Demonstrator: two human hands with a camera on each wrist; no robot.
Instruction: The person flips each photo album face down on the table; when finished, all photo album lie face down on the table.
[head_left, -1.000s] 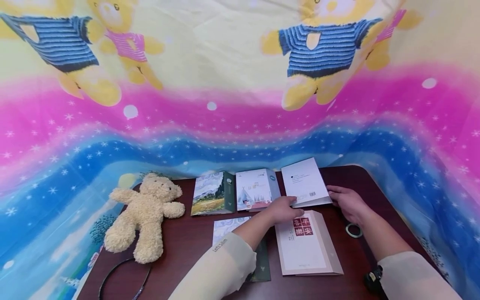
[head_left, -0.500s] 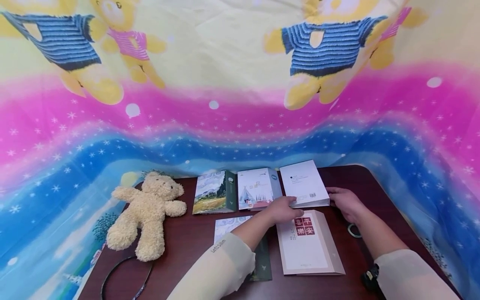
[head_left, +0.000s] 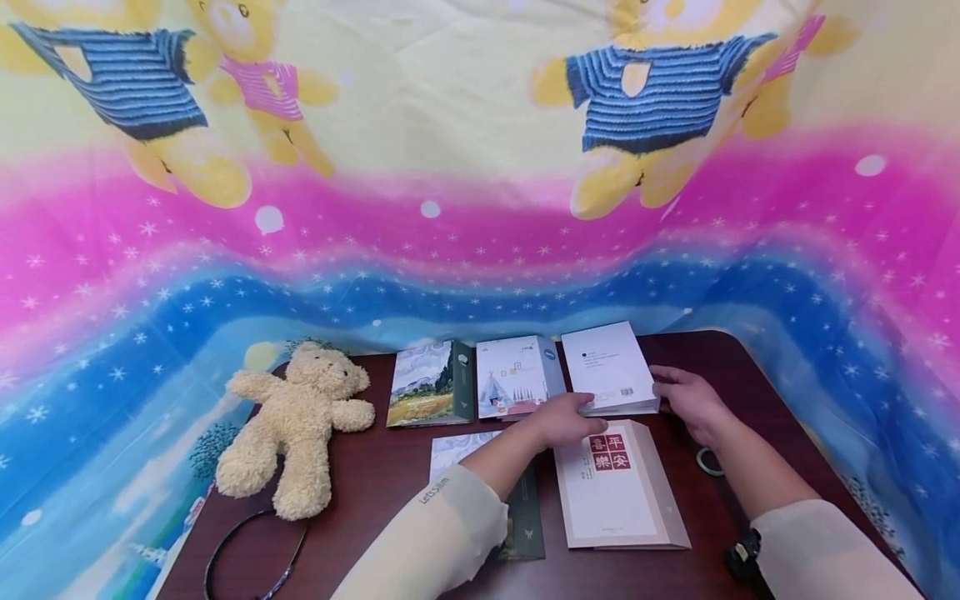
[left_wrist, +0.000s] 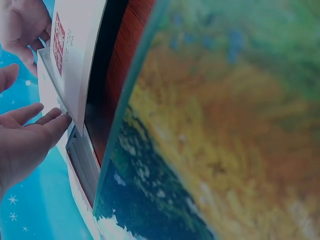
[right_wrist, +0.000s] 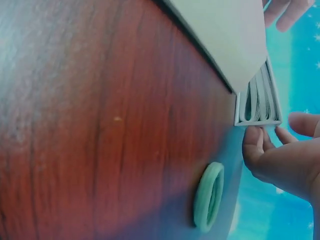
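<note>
A white book (head_left: 606,362) lies back cover up at the table's back right, between the two hands. My left hand (head_left: 568,420) touches its near left corner with loosely extended fingers; in the left wrist view that hand (left_wrist: 25,147) has its thumb apart from the fingers. The right hand (head_left: 692,403) rests against the book's right side. Seen from the right wrist, the fingertips of that hand (right_wrist: 287,157) touch the cover edge beside the pages (right_wrist: 260,97), the thumb standing off. Just in front lies a pale book with red character squares (head_left: 607,492), under the left hand's thumb side.
Left of the white book are a tent-picture book (head_left: 510,379) and a landscape-painting book (head_left: 420,383). Another painted book (head_left: 528,517) is partly under the left forearm. A teddy bear (head_left: 296,425), black headband (head_left: 213,554), green ring (head_left: 708,461) and dark strapped object (head_left: 742,554) also lie about.
The white book's raised near edge has come down and the book has shifted slightly toward me. The right hand has moved slightly at its side; the left hand stays by the corner.
</note>
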